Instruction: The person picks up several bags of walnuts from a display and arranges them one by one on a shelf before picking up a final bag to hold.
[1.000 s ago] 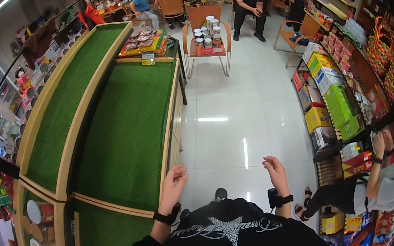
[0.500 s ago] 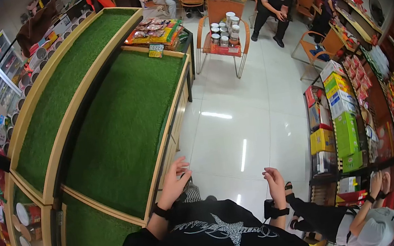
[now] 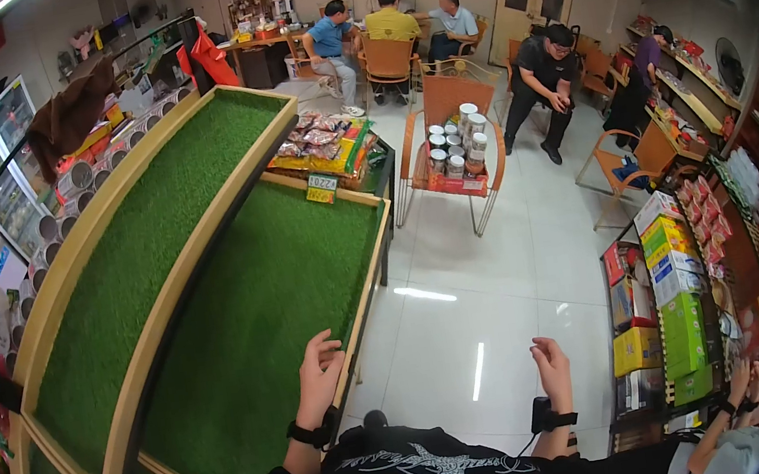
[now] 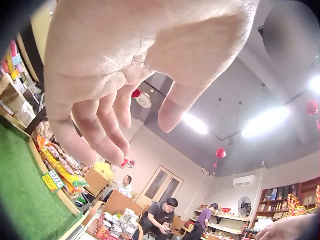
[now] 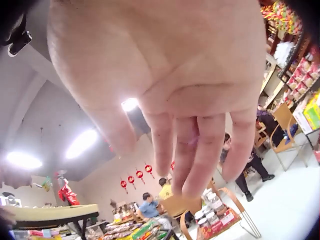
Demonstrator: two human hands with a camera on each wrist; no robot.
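Held out in front of the body, my left hand (image 3: 319,381) has loosely bent fingers and nothing in it. In the head view it overlaps the right wooden edge of a display stand lined with green turf (image 3: 242,295). My right hand (image 3: 552,373) hangs over the floor side, fingers relaxed, with nothing in the palm. The left wrist view shows the left palm (image 4: 135,55) with its thumb apart from the fingers. In the right wrist view the right palm (image 5: 160,65) and fingers are likewise bare.
Bagged goods (image 3: 320,143) with a price sign (image 3: 322,187) lie at the stand's far end. Beyond stands a chair (image 3: 459,95) bearing several jars (image 3: 454,149). Boxed goods (image 3: 676,292) line the right shelves, beside another person (image 3: 734,449). Seated people (image 3: 387,32) are at the back.
The head view first dips and shifts, then lifts to show more of the back wall. The person at right sits lower in the frame. Both my hands stay free of objects.
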